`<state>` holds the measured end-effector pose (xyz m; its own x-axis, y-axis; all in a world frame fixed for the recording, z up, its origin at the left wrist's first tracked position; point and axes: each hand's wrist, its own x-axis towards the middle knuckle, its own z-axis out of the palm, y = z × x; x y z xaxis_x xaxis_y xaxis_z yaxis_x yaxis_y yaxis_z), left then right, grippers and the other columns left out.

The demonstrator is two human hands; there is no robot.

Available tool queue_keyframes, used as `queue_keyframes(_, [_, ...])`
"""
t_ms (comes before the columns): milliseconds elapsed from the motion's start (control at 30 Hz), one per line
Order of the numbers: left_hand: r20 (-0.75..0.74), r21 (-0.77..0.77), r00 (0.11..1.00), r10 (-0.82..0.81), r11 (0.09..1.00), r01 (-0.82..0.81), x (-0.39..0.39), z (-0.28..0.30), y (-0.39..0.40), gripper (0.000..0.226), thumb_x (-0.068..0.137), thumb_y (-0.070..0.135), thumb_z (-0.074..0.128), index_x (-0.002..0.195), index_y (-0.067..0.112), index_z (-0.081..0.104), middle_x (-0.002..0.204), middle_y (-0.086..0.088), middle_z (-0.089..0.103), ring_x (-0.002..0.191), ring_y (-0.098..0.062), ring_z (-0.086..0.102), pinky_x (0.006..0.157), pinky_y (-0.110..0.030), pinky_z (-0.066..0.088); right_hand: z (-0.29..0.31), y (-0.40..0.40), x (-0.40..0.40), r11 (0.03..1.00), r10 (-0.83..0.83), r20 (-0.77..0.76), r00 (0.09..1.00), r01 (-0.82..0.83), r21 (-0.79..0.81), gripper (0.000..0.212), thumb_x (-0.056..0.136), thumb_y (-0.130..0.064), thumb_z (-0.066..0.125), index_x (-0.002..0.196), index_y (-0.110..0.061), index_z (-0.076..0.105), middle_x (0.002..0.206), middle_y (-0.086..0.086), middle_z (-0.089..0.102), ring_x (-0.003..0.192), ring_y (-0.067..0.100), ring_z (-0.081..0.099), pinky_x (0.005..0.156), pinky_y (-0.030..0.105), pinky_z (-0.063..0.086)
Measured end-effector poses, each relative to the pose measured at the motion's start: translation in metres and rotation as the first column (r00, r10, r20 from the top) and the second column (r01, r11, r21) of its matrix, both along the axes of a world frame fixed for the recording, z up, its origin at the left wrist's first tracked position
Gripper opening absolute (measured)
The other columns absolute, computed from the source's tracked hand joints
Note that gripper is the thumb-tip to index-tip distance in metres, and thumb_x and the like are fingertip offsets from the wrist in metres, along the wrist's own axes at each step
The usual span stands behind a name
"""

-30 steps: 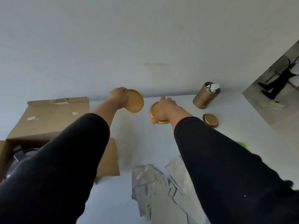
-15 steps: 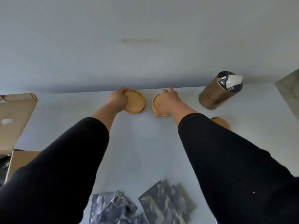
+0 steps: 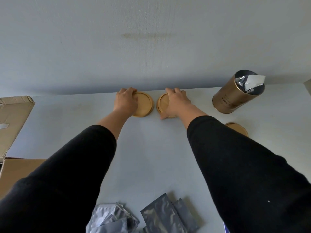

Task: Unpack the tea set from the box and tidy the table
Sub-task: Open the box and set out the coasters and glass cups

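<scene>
I log a pale table against a grey wall; left hand and right hand each grip 1 wooden coaster, beside a gold tin

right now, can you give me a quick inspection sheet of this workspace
surface: pale table, pushed against a wall.
job's things: two round wooden coasters, left coaster and right coaster, lie flat side by side at the far edge; cardboard box at left, flaps open.
clutter: silver foil packets at the near edge; gold canister open with foil inside, its lid flat nearby.
grippers: left hand on the left coaster, right hand on the right, fingers draped over the rims.
cables: nothing seen.
surroundings: plain wall with a faint stain.
</scene>
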<state>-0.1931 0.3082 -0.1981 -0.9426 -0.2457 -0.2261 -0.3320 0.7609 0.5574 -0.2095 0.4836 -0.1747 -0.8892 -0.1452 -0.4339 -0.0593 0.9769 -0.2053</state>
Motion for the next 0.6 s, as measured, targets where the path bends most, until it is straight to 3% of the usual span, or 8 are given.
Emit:
queue_keyframes(67, [-0.012,-0.058,0.998,-0.056,0.997,0.055,0.003,0.002,0.002,0.051,0.09,0.039,0.053,0.138,0.022,0.046,0.141,-0.006,0.043,0.134,-0.026,0.034,0.109,-0.041,0.031,0.0,0.001,0.001,1.0,0.001,0.004,1.0,-0.001,-0.021,0.111,0.062,-0.037,0.085,0.149,-0.027,0.017,0.146,0.008,0.024,0.137,0.03,0.022,0.103,0.048,0.041])
queue_keyframes(133, [-0.016,-0.102,0.978,-0.207,0.974,0.205,0.008,0.004,0.004,0.075,0.078,0.051,0.066,0.142,0.025,0.038,0.145,-0.002,0.038,0.137,-0.024,0.03,0.109,-0.044,0.029,-0.001,0.002,0.003,1.0,0.0,0.0,1.0,0.0,-0.021,0.106,0.062,-0.033,0.082,0.147,-0.03,0.02,0.142,0.009,0.024,0.134,0.031,0.022,0.1,0.047,0.043])
queue_keyframes(233, [0.043,-0.228,0.934,-0.355,0.906,0.355,0.011,0.002,0.005,0.099,0.066,0.053,0.075,0.147,0.024,0.027,0.146,-0.002,0.033,0.138,-0.025,0.026,0.108,-0.044,0.03,-0.001,0.002,0.001,1.0,-0.008,-0.017,1.0,0.008,-0.027,0.097,0.062,-0.031,0.08,0.143,-0.028,0.027,0.138,0.009,0.026,0.131,0.031,0.024,0.098,0.045,0.044])
queue_keyframes(433, [0.044,-0.224,0.951,-0.306,0.925,0.308,0.007,0.003,0.006,0.095,0.063,0.044,0.078,0.143,0.023,0.033,0.144,-0.003,0.035,0.135,-0.026,0.028,0.106,-0.043,0.033,-0.004,0.0,-0.004,1.0,-0.009,-0.033,0.999,0.008,-0.026,0.095,0.066,-0.03,0.078,0.145,-0.031,0.026,0.142,0.008,0.025,0.134,0.031,0.023,0.099,0.044,0.042])
queue_keyframes(600, [0.014,-0.165,0.951,-0.309,0.937,0.307,0.012,0.008,0.003,0.098,0.066,0.042,0.08,0.147,0.021,0.029,0.15,-0.003,0.033,0.141,-0.025,0.026,0.112,-0.042,0.03,-0.001,0.001,-0.001,0.997,-0.011,-0.038,0.999,0.008,-0.07,0.108,0.072,-0.029,0.078,0.152,-0.029,0.006,0.147,0.01,0.025,0.136,0.032,0.022,0.098,0.043,0.04])
